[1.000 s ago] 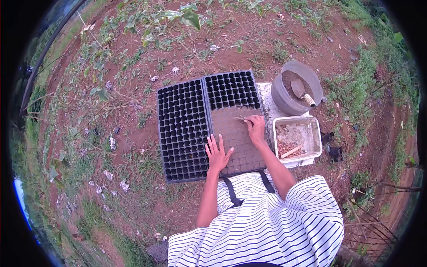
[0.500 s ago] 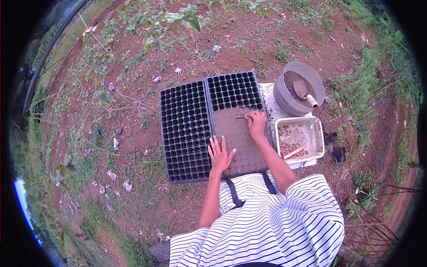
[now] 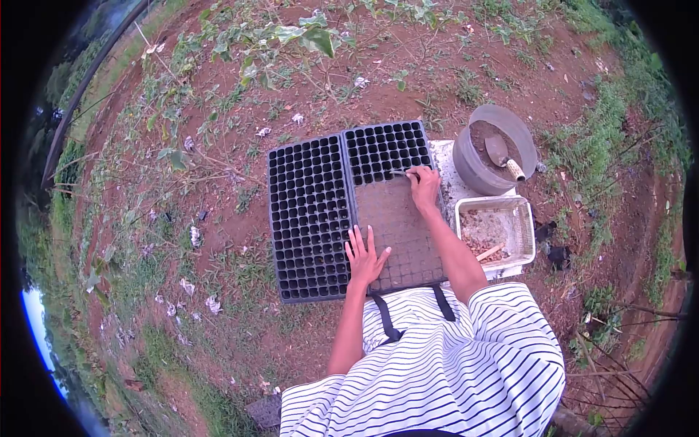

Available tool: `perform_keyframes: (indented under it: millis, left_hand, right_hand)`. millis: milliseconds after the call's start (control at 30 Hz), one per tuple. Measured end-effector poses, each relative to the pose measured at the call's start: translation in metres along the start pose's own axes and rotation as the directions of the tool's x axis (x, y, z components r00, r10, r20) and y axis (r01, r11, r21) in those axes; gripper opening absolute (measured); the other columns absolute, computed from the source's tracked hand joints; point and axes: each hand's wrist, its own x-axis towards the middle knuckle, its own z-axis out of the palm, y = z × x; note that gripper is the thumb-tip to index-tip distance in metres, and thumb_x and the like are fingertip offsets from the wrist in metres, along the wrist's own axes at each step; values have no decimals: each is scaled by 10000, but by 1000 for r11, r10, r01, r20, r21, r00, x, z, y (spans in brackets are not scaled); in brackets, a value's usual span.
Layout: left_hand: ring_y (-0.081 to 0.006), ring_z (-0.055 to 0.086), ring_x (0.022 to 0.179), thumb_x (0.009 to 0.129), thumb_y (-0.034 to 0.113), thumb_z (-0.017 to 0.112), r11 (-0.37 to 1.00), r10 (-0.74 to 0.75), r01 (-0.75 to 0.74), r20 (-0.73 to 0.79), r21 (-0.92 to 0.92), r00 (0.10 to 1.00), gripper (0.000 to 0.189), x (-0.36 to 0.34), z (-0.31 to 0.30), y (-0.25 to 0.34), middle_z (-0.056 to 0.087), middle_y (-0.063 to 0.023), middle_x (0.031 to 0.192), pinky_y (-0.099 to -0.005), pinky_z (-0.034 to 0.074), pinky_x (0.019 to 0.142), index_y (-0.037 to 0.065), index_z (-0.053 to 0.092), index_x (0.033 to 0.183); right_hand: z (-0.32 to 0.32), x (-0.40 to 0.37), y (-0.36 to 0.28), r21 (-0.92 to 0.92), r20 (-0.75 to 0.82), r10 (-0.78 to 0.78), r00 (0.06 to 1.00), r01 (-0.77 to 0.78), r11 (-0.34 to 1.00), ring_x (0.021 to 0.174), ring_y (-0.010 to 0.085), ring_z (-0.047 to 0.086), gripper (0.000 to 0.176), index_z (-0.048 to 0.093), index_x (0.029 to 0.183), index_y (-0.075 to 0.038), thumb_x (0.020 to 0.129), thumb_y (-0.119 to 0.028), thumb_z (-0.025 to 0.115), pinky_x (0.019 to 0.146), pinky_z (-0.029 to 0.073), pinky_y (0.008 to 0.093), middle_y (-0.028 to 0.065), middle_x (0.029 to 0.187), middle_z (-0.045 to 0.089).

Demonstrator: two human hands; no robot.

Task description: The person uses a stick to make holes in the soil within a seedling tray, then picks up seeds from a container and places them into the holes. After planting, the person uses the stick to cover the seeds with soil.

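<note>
Two black seedling trays lie side by side. The right seedling tray [image 3: 386,149] has soil [image 3: 393,222] levelled over its nearer cells, while its far rows are unfilled. All cells of the left seedling tray [image 3: 309,218] look bare. My left hand [image 3: 366,262] rests with fingers spread on the soil at the seam between the trays. Over the far edge of the soil, my right hand [image 3: 424,186] pinches a small thin stick [image 3: 398,173], whose tip points left; the fingers hide its other end.
Right of the trays, a grey bucket [image 3: 466,164] holds soil and a trowel [image 3: 498,151]. Nearer me sits a white plastic basket [image 3: 530,237] with reddish-brown bits and a wooden stick [image 3: 491,252]. Leafy plants [image 3: 306,36] grow beyond the trays.
My right hand has moved away from me with the stick, from over the soil to its far edge beside the unfilled cells. My left hand stays in place on the tray.
</note>
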Motion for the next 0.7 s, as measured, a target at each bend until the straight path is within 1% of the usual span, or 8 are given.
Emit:
perform_keyframes:
  millis: [100, 133, 233, 333, 400, 533, 600, 700]
  left_hand:
    - [-436, 31, 1433, 930, 591, 422, 1000, 0, 0, 11, 7, 1000, 825, 1, 0, 0, 46, -272, 1547, -585, 96, 1118, 58, 174, 1509]
    - [-435, 26, 1433, 930, 592, 420, 1000, 0, 0, 14, 13, 1000, 826, 1, 1, -1, 40, -270, 1548, -584, 96, 1118, 59, 171, 1510]
    - [-432, 20, 1434, 930, 593, 417, 1000, -4, 4, 21, 14, 1000, 827, 1, -1, 0, 31, -267, 1549, -583, 95, 1119, 62, 164, 1512]
    - [-433, 22, 1434, 931, 593, 416, 1000, -6, 5, 26, 7, 1000, 829, 1, 0, -1, 30, -266, 1550, -584, 94, 1118, 62, 158, 1513]
    - [-433, 20, 1434, 930, 592, 418, 1000, 2, -2, 19, 12, 1000, 831, 0, 1, -2, 30, -268, 1549, -586, 93, 1117, 61, 155, 1513]
    - [-431, 13, 1436, 928, 589, 428, 1000, 9, -10, 15, 16, 1000, 838, 0, 3, -3, 29, -276, 1546, -589, 88, 1115, 57, 151, 1512]
    - [-432, 13, 1436, 927, 589, 431, 1000, 6, -6, 20, 3, 1000, 839, 1, 0, -2, 30, -279, 1545, -589, 89, 1115, 56, 154, 1512]
    - [-435, 12, 1435, 925, 590, 435, 1000, 13, -13, 20, 0, 1000, 840, 1, 2, -2, 30, -283, 1544, -590, 91, 1114, 56, 158, 1511]
  right_hand:
    - [9, 11, -2, -130, 45, 35, 998, -29, 991, 944, 268, 516, 54, 710, 838, -143, 786, -135, 698, 873, 379, 420, 19, 909, 644]
    - [8, 13, -4, -129, 44, 36, 998, -30, 991, 944, 268, 516, 54, 710, 838, -143, 786, -135, 698, 873, 379, 420, 19, 909, 644]
    - [4, 15, -5, -120, 190, 8, 982, 16, 993, 952, 270, 510, 44, 717, 823, -149, 782, -144, 701, 881, 374, 422, 23, 911, 644]
    - [-4, 9, -5, -125, 214, -90, 973, 119, 985, 941, 261, 508, 46, 719, 799, -152, 755, -142, 719, 852, 377, 406, 16, 883, 639]
    - [-14, 6, -3, -122, 319, -144, 937, 191, 974, 928, 263, 506, 48, 720, 793, -156, 749, -136, 721, 840, 379, 405, 16, 864, 634]
    - [-14, -1, 19, -12, 345, -75, 936, 84, 996, 920, 273, 509, 86, 719, 836, -159, 758, -124, 711, 836, 380, 406, 30, 842, 627]
    - [-11, -4, 28, 52, 106, 35, 994, -40, 998, 908, 281, 511, 129, 714, 899, -149, 775, -119, 699, 837, 381, 407, 52, 830, 621]
    - [-12, -9, 31, -40, -16, 41, 999, -42, 998, 927, 288, 522, 103, 691, 906, -102, 807, -124, 677, 877, 385, 413, 73, 870, 631]
